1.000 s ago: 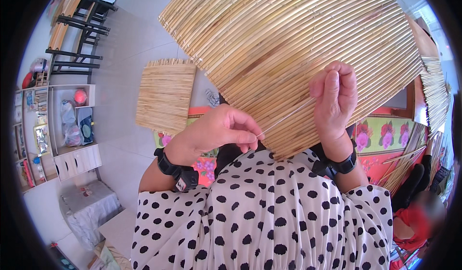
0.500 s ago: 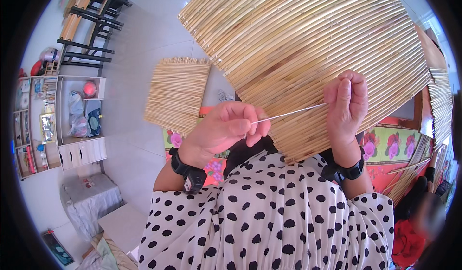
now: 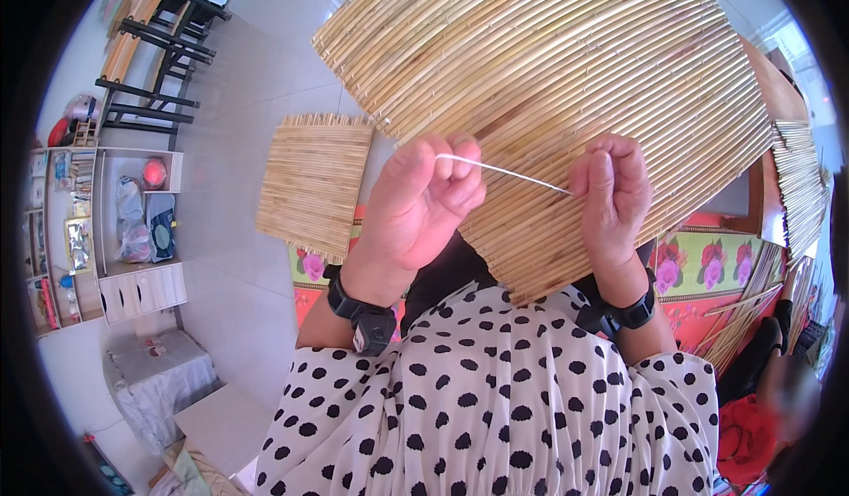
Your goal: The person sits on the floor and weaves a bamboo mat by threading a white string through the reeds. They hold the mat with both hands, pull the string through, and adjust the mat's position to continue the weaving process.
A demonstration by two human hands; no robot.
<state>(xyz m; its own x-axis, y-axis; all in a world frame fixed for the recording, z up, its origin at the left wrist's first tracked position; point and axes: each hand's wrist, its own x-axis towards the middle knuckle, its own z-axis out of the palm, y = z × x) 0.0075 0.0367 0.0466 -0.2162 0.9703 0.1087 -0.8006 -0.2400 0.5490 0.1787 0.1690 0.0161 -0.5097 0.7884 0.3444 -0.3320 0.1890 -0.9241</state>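
Observation:
A thin white string (image 3: 508, 172) runs between my two raised hands in front of a large mat of straw-coloured stalks (image 3: 566, 63). My left hand (image 3: 422, 197) is closed, with the string passing over its curled fingers. Thumb and forefinger of my right hand (image 3: 612, 197) pinch the other end. The big mat slants away from my lap, its stalks tied side by side in rows; its near corner (image 3: 526, 291) lies close to my dotted shirt. Both wrists carry black straps with small devices.
A smaller stalk mat (image 3: 317, 185) lies on the tiled floor to the left. Beneath is a red and green flowered cloth (image 3: 707, 264), with loose stalks (image 3: 747, 310) to the right. A person in red (image 3: 747, 434) sits at the lower right. Shelves (image 3: 133, 222) stand far left.
My left hand has risen and turned, and the string now bends over its fingers. My right hand keeps its pinch, having shifted slightly left in the picture.

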